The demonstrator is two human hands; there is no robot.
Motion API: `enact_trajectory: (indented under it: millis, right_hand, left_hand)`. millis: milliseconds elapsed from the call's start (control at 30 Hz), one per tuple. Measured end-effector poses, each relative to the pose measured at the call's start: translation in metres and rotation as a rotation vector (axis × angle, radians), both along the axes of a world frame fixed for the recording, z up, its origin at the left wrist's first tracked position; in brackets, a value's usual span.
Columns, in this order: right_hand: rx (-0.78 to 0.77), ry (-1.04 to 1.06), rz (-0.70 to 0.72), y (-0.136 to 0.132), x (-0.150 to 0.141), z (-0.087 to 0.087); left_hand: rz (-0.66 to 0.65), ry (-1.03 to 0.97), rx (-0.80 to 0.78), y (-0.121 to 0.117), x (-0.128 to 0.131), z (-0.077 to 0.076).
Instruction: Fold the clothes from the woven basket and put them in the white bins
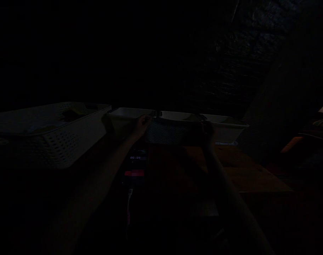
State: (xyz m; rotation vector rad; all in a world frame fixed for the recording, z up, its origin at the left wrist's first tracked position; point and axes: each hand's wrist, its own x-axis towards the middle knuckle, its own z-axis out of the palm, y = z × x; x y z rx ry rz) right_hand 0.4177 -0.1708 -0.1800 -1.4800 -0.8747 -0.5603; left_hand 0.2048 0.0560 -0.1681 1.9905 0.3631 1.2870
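The whole view is very dark. A dark piece of cloth (pixel 166 132) with a fine lighter pattern hangs stretched between my two hands, above the wooden table. My left hand (pixel 143 124) pinches its upper left corner. At the upper right end, my right hand (pixel 208 130) is closed on the same cloth. Three pale bins stand just behind it: a left bin (pixel 124 112), a middle bin (pixel 177 115) and a right bin (pixel 229 131). What lies inside them is too dark to make out.
A large white perforated basket (pixel 79 141) stands at the left with unclear items inside. Below my left hand lies a phone (pixel 136 164) showing 00:09, with a white cable (pixel 129 198) running from it. The wooden table (pixel 246 173) extends to the right.
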Motion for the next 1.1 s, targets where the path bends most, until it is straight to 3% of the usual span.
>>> enact_trajectory:
  millis: [167,333,567,833,1100]
  right_hand:
    - [-0.002,0.003,-0.004,0.001,0.003,-0.001]
    - [0.031,0.009,0.014,0.003,-0.002,-0.002]
    - [0.081,0.037,0.017,0.000,-0.010,0.001]
    - [0.146,0.187,0.142,0.004,-0.001,0.000]
    - [0.151,0.189,0.127,0.003,-0.003,0.002]
  left_hand:
    - [-0.020,-0.011,0.006,0.001,0.003,-0.004]
    - [0.019,-0.104,-0.095,-0.011,0.009,-0.005]
    - [0.075,-0.137,0.075,-0.015,0.006,-0.001]
    - [0.070,-0.183,0.015,-0.015,0.002,0.006]
    - [-0.014,-0.130,-0.147,-0.013,0.000,0.008]
